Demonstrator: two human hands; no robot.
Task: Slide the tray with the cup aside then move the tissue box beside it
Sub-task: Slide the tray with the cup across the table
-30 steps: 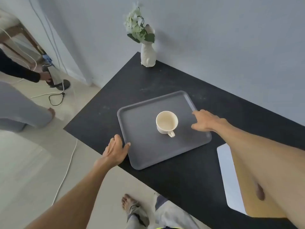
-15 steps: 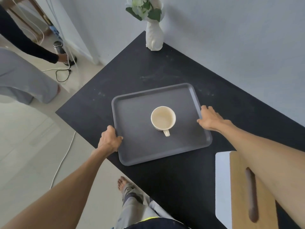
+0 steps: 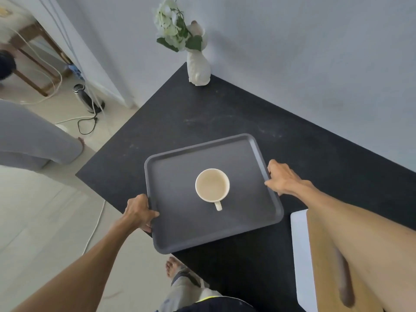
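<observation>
A dark grey tray (image 3: 180, 230) lies on the black table (image 3: 202, 118), its near left corner at the table's front edge. A cream cup (image 3: 212, 185) stands upright in the tray's middle, handle pointing toward me. My left hand (image 3: 139, 212) grips the tray's left rim, thumb on top. My right hand (image 3: 284, 178) is closed over the tray's right rim. The tissue box (image 3: 324, 255), white with a wooden lid and a dark slot, sits at the lower right, partly hidden by my right forearm.
A white vase with pale flowers (image 3: 198, 68) stands at the table's far corner by the wall. Another person in grey (image 3: 33, 140) is on the floor to the left, near cables and a small appliance (image 3: 83, 95). My foot (image 3: 174, 266) is below the table edge.
Both hands came from hovering open beside the tray to closing on its left and right rims. The person at the left let go of the floor appliance.
</observation>
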